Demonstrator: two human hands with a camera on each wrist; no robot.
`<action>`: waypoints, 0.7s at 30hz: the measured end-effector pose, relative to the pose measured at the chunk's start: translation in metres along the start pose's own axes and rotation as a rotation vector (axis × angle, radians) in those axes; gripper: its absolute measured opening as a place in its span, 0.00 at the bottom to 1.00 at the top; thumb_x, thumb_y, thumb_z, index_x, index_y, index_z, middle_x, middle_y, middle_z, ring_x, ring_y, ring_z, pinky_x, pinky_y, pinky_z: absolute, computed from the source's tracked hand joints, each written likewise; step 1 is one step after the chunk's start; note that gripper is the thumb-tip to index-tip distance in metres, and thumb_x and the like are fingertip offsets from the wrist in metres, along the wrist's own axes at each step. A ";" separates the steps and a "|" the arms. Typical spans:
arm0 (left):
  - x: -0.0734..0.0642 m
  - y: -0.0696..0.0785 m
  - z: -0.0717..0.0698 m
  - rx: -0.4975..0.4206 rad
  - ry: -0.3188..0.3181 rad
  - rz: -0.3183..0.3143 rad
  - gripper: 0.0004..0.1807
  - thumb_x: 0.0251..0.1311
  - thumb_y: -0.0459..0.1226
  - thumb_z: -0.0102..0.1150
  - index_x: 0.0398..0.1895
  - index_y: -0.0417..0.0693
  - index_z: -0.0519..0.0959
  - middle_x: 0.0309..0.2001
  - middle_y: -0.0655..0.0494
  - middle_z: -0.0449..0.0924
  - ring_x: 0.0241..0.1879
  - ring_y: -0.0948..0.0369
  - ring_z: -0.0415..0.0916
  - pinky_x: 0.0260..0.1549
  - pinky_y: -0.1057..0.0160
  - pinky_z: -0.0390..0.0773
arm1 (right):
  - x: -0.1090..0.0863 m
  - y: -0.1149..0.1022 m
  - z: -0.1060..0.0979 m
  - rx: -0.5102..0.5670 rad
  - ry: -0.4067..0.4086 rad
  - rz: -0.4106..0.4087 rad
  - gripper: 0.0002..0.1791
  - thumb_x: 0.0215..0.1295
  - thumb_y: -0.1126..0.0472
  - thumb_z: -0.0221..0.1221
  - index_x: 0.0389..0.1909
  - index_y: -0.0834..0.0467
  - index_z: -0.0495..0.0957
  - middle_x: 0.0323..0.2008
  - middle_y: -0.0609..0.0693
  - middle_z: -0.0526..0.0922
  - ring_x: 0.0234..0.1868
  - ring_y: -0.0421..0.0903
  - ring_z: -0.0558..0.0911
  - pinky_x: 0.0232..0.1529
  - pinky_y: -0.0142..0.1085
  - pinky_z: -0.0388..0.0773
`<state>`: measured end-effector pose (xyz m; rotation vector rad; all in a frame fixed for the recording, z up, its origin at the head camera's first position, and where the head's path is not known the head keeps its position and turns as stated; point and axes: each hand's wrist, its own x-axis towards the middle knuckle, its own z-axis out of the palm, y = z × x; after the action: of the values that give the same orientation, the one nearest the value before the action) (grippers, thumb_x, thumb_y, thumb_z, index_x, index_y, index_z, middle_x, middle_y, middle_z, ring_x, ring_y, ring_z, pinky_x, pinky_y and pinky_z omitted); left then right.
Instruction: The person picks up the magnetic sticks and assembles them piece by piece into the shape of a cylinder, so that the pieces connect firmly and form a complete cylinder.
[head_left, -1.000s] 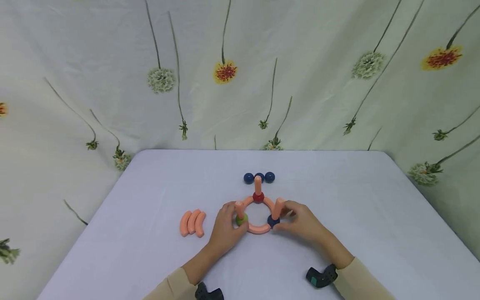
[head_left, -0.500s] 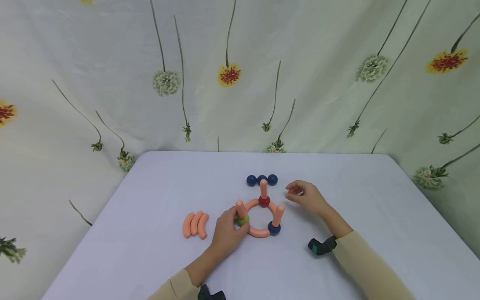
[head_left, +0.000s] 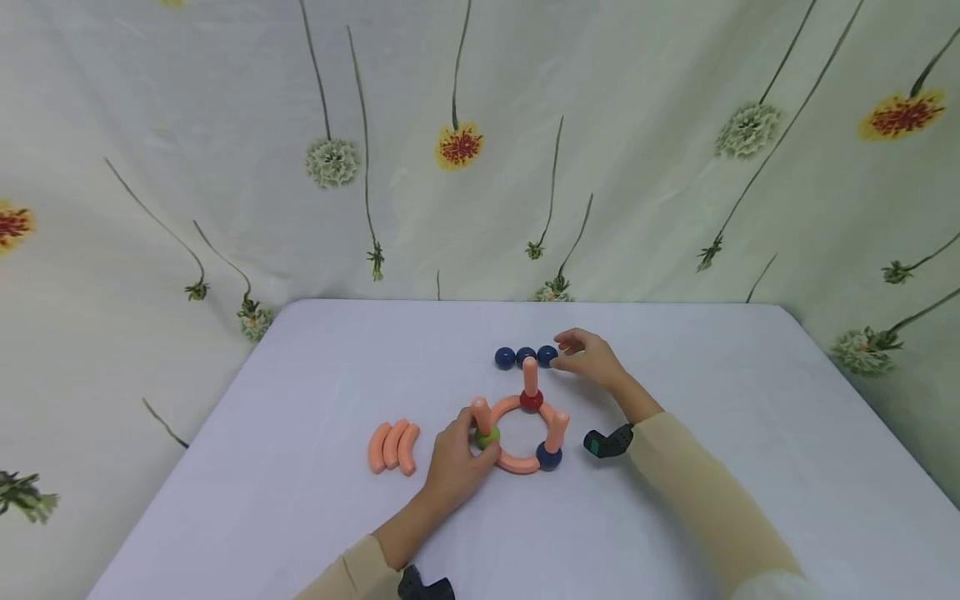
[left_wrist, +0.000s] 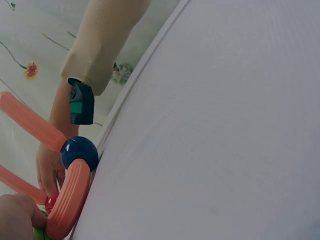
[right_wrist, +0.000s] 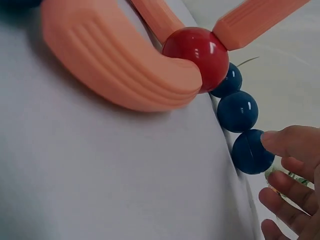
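"Grip of the left hand (head_left: 455,468): on what?"

"Green ball (head_left: 487,438), thumb and fingers curled round it, at the left of the ring (head_left: 519,466)."

"And the right hand (head_left: 591,360)?"

"Thumb and fingers parted, loosely bent, at the end ball (head_left: 546,357), rightmost of the blue row (head_left: 505,358) beyond the ring. Whether they touch it, I can't tell."

"What else sits in the ring?"

"Red ball (head_left: 531,402) at the far side, navy ball (head_left: 549,457) at the near right, a rod (head_left: 530,377) rising from each."

"Further left?"

"Three loose rods (head_left: 392,447), side by side on the table (head_left: 300,400)."
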<state>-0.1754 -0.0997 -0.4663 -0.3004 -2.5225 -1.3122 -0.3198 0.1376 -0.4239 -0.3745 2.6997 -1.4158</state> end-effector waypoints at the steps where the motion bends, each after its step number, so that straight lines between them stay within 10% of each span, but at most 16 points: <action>1: 0.000 0.000 0.000 0.000 -0.001 -0.004 0.14 0.52 0.34 0.60 0.42 0.47 0.73 0.45 0.47 0.81 0.48 0.53 0.77 0.47 0.50 0.75 | 0.003 0.002 0.002 0.006 -0.006 0.006 0.25 0.60 0.60 0.65 0.57 0.65 0.74 0.52 0.61 0.77 0.54 0.57 0.75 0.52 0.48 0.74; 21: 0.001 -0.002 0.001 0.009 0.013 0.032 0.12 0.51 0.34 0.59 0.40 0.48 0.73 0.42 0.51 0.81 0.46 0.55 0.78 0.47 0.50 0.76 | 0.012 0.018 0.024 -0.074 0.043 0.043 0.25 0.59 0.55 0.66 0.56 0.61 0.77 0.54 0.58 0.78 0.57 0.55 0.74 0.59 0.49 0.69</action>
<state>-0.1772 -0.1003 -0.4681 -0.3281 -2.5020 -1.2862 -0.3307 0.1258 -0.4518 -0.2917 2.7827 -1.3302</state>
